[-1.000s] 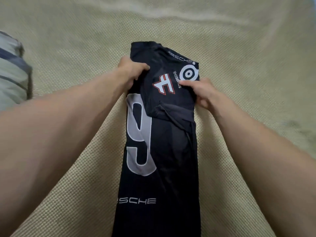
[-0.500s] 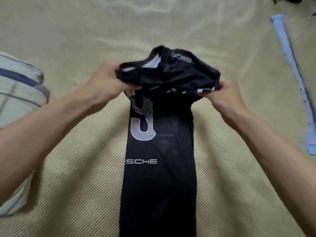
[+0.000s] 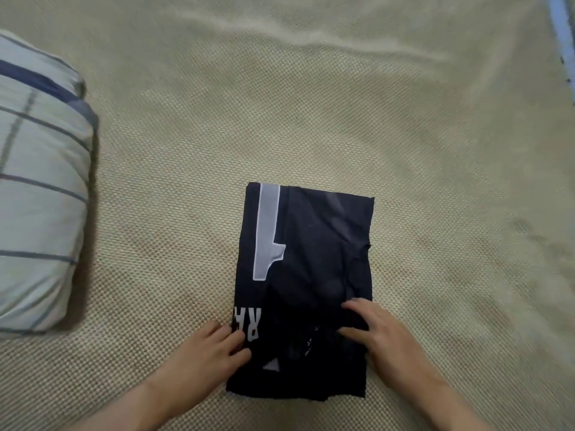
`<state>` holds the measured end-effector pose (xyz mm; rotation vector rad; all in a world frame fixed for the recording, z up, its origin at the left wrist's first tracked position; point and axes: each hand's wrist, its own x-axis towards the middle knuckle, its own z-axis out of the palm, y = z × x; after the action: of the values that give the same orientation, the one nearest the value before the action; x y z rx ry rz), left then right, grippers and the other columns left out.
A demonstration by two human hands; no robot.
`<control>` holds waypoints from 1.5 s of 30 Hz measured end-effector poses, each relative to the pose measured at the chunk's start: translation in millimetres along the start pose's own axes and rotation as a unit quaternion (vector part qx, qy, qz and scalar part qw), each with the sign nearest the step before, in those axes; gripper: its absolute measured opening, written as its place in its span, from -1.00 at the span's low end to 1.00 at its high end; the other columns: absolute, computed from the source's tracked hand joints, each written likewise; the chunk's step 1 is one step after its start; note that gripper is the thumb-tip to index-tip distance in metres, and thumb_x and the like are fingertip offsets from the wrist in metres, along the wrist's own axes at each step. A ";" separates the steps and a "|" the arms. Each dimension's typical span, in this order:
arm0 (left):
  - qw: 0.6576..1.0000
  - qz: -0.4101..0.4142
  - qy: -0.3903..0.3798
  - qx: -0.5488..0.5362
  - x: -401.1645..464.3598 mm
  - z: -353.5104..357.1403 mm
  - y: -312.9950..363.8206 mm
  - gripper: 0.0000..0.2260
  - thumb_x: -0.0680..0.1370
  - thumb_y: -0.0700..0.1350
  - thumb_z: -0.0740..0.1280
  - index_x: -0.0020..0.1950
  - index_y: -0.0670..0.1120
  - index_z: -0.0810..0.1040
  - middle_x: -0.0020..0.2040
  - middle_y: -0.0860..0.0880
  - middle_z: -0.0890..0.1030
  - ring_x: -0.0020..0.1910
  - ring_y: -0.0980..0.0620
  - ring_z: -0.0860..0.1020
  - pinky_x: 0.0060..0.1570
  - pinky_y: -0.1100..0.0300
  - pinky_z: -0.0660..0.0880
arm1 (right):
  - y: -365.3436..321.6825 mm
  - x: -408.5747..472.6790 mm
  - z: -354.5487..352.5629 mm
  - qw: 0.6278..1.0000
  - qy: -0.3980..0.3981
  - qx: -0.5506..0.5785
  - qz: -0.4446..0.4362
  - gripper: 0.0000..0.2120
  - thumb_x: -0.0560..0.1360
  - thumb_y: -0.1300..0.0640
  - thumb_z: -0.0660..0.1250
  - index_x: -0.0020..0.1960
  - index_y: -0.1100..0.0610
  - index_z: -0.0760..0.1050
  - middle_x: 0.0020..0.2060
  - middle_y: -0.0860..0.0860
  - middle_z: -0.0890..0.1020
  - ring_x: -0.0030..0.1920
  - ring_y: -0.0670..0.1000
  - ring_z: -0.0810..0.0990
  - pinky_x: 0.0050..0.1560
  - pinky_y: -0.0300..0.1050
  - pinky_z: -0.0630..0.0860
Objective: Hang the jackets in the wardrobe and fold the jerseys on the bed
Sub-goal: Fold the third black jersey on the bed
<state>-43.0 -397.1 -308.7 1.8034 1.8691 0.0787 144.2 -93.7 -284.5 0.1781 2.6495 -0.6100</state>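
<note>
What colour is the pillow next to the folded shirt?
Pale green with dark blue stripes, a check pattern; the pillow shows in the head view.

My black jersey (image 3: 311, 259) lies folded into a compact rectangle on the beige bed cover (image 3: 311, 104). My left hand (image 3: 205, 353) touches its near left edge, my right hand (image 3: 379, 334) rests flat on its near right corner. A striped pillow (image 3: 37, 188) sits far left

I see a black jersey (image 3: 306, 275) with white lettering on the beige woven bedcover (image 3: 311, 104); left of the jersey, a pale green pillow (image 3: 37, 188) with navy stripes.
</note>
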 end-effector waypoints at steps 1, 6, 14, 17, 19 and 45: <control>1.000 -0.001 -0.004 -0.010 -2.4 -0.4 0.1 -0.77 0.39 -0.09 0.43 -0.01 0.08 0.50 -0.08 0.10 0.55 -0.15 0.05 0.52 -0.06 0.12 0.55 | -0.3 -1.9 -3.0 1.000 -0.008 0.005 0.001 -0.40 0.18 0.32 0.61 0.16 -0.09 0.69 0.34 0.03 0.57 0.34 0.07 0.57 0.20 -0.03 0.62; 0.999 0.005 -0.033 -0.006 -4.9 -12.0 -1.6 -0.83 0.39 -0.06 0.35 -0.06 0.09 0.48 -0.14 0.10 0.51 -0.19 0.05 0.50 -0.14 0.12 0.56 | 1.0 -8.7 -22.0 0.999 -0.026 0.031 0.008 -0.47 0.31 0.21 0.49 0.23 -0.14 0.62 0.31 -0.11 0.52 0.24 -0.11 0.57 0.07 -0.35 0.53; 0.992 0.045 0.111 0.027 59.5 -103.6 -47.3 -0.80 0.50 -0.07 0.19 -0.25 0.02 0.56 -0.25 0.06 0.56 -0.26 -0.02 0.52 -0.23 0.01 0.49 | -6.5 31.6 -97.8 0.991 -0.022 0.114 0.073 -0.74 0.44 0.12 0.25 0.02 -0.08 0.64 0.02 -0.23 0.63 0.06 -0.16 0.59 0.14 -0.08 0.55; 0.977 -0.182 0.099 0.054 120.0 -143.1 -90.5 -0.66 0.56 0.10 0.21 0.22 -0.06 0.51 0.15 -0.10 0.54 0.09 -0.15 0.53 0.06 -0.07 0.45 | 2.8 89.4 -117.5 0.975 0.147 0.088 0.140 -0.68 0.53 -0.01 0.35 0.26 0.01 0.54 0.17 -0.07 0.61 0.22 0.00 0.54 0.26 0.02 0.49; 0.961 -0.273 0.001 0.034 152.6 -150.6 -112.9 -0.41 0.48 0.23 0.36 0.37 -0.10 0.37 0.31 -0.13 0.45 0.27 -0.20 0.45 0.22 -0.10 0.39 | 10.8 132.4 -116.0 0.979 0.098 0.066 0.167 -0.39 0.47 -0.11 0.44 0.44 0.06 0.39 0.35 0.02 0.52 0.37 0.08 0.46 0.39 0.07 0.42; 0.993 -0.075 -0.088 0.026 -2.6 -23.4 48.7 -0.77 0.37 0.01 0.48 -0.04 0.05 0.53 -0.20 0.05 0.55 -0.24 0.00 0.55 -0.10 0.02 0.47 | -60.6 -45.4 31.1 0.990 -0.108 -0.074 0.047 -0.58 0.13 0.19 0.59 -0.15 -0.02 0.46 -0.27 -0.10 0.47 -0.35 -0.05 0.48 -0.40 -0.18 0.21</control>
<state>-8.4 -387.0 -268.4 1.6397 1.8877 -0.1803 183.8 -163.2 -267.1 0.1807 2.4485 -0.3760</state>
